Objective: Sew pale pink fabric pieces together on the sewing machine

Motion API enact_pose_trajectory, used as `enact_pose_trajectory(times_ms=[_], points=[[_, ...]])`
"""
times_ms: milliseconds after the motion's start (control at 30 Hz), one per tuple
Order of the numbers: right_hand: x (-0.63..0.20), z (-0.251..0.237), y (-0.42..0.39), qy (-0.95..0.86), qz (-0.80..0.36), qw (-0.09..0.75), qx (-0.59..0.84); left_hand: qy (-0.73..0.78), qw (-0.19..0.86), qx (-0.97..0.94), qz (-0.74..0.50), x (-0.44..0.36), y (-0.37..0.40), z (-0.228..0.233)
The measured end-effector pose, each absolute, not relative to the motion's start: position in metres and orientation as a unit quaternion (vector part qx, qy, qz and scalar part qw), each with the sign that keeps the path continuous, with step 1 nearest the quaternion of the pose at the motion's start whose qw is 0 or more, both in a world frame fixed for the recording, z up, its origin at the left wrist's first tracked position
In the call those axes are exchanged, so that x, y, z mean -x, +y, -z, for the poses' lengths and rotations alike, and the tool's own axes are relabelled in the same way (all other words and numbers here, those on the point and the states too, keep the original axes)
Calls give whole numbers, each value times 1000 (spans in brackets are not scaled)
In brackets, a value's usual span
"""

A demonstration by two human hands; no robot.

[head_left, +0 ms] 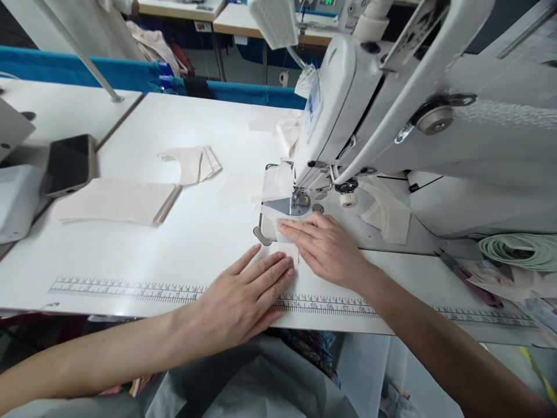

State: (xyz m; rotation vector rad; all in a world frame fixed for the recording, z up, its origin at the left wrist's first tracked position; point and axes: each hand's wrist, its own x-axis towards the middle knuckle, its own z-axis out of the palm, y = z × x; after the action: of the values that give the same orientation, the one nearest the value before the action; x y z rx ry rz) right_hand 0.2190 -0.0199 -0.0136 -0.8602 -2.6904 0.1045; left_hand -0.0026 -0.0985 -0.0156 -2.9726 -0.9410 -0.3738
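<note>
fabric piece [287,247]: being pressed flat by left hand [243,299] and right hand [324,247]
sewing machine [391,116]: foot being fed the piece
phone [69,164]: being left lying on table [174,244]

Single head-worn view, facing forward and down onto the white table [174,244]. Close range: sewing machine [391,116] fills upper right. No second view.

Cream fabric piece [287,247], perhaps off-white
</note>
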Motion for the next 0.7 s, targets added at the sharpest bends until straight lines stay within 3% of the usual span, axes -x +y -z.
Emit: enact_pose_trajectory(times_ms=[267, 533, 700], points=[[-215, 13, -22, -938, -10, 145, 314, -315, -9, 940, 132, 9, -103, 16], [-231, 14, -18, -921, -25, 215, 323, -336, -30, 926, 171, 17, -116, 13], [-228, 12, -22, -930, -28, 204, 305, -363, -32, 905, 221, 14, -123, 13]])
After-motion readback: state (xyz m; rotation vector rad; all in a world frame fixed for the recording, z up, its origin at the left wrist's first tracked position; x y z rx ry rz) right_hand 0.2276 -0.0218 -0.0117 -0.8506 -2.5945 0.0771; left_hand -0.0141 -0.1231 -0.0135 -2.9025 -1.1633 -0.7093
